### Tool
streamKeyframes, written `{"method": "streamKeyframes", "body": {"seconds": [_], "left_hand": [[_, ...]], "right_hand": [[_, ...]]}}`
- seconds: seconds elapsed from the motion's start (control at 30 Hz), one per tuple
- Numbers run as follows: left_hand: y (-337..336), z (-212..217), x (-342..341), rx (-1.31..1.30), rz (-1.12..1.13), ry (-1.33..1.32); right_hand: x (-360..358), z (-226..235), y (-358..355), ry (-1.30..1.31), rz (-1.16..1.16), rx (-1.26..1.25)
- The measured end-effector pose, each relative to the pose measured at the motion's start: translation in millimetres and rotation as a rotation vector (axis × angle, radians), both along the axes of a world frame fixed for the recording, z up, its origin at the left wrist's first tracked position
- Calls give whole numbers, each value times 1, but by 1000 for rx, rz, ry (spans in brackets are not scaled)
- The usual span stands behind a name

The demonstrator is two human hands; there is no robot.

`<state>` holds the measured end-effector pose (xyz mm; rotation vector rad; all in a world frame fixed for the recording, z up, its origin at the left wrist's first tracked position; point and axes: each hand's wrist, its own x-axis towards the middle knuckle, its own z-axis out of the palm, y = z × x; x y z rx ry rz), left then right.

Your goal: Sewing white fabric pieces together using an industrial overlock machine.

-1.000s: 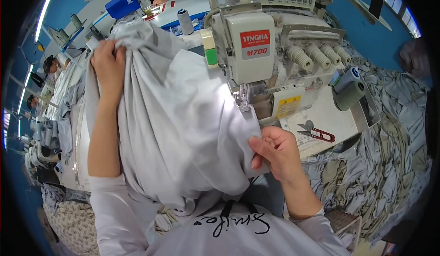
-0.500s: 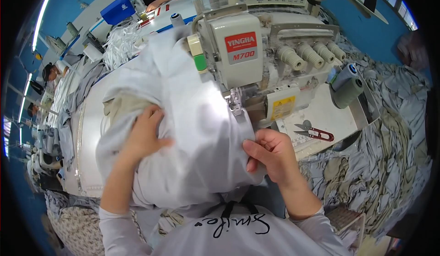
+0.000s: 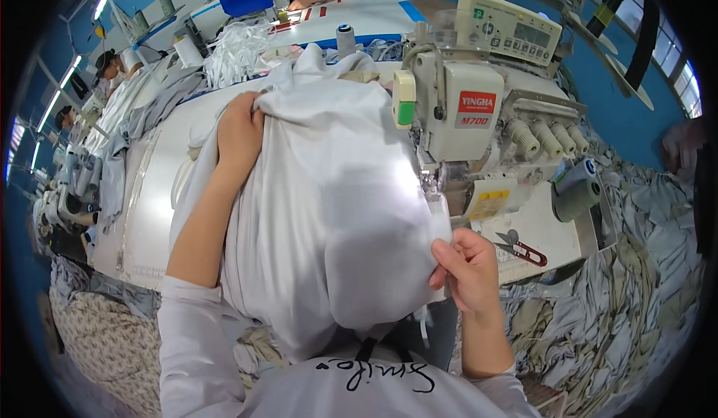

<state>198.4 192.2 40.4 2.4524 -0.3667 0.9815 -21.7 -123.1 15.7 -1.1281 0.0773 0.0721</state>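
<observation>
both hands grip the pale grey fabric (image 3: 336, 216): left hand (image 3: 239, 130) bunches its far edge on the desk (image 3: 153, 193), right hand (image 3: 467, 268) pinches its near edge by the sewing machine (image 3: 479, 133).

A garment sewing workshop: cream industrial overlock sewing machine (image 3: 479, 111) on a white worktop (image 3: 153, 208), grey thread cones (image 3: 577, 190), heaps of cut grey fabric pieces (image 3: 636, 291) alongside, further sewing stations with other workers behind, blue walls.
</observation>
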Motion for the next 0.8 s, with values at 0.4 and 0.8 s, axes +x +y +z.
{"method": "streamKeyframes", "body": {"seconds": [0.4, 0.8], "left_hand": [[0, 44, 63, -5, 37, -156], [15, 134, 147, 193, 118, -303]], "right_hand": [[0, 2, -2, 12, -13, 26], [0, 5, -2, 8, 11, 23]]}}
